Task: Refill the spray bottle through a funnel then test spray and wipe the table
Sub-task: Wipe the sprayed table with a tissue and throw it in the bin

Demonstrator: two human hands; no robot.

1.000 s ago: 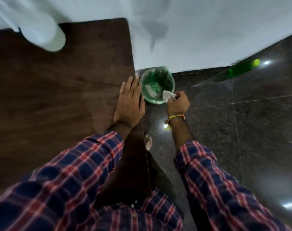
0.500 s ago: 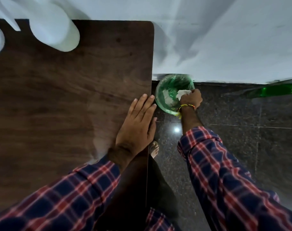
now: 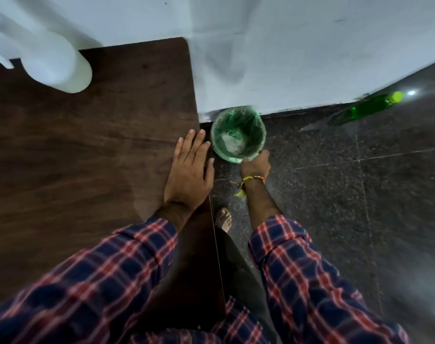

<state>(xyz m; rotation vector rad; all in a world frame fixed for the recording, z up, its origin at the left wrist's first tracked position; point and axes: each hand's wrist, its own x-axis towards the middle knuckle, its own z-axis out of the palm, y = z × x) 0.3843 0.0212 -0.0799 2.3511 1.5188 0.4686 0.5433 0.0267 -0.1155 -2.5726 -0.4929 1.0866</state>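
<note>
My left hand (image 3: 189, 175) lies flat, fingers spread, on the right edge of the dark wooden table (image 3: 87, 145). Off the table, my right hand (image 3: 256, 166) hangs low at the near rim of a small green-lined waste bin (image 3: 261, 127) on the floor; its fingers are loose and hold nothing. A crumpled white tissue (image 3: 232, 144) lies inside the bin. The white spray bottle (image 3: 50, 58) stands at the table's far left, its top cut off by the frame. A faint damp sheen shows on the wood near my left wrist.
A white wall (image 3: 310, 58) runs behind the table and bin. A green bottle (image 3: 370, 108) lies on the dark stone floor at the right, by the wall. My bare foot (image 3: 223, 218) stands beside the table edge.
The white tissue that my right hand held over the bin now lies inside it. That hand has drawn back to the near rim, empty. My left hand stays flat on the table.
</note>
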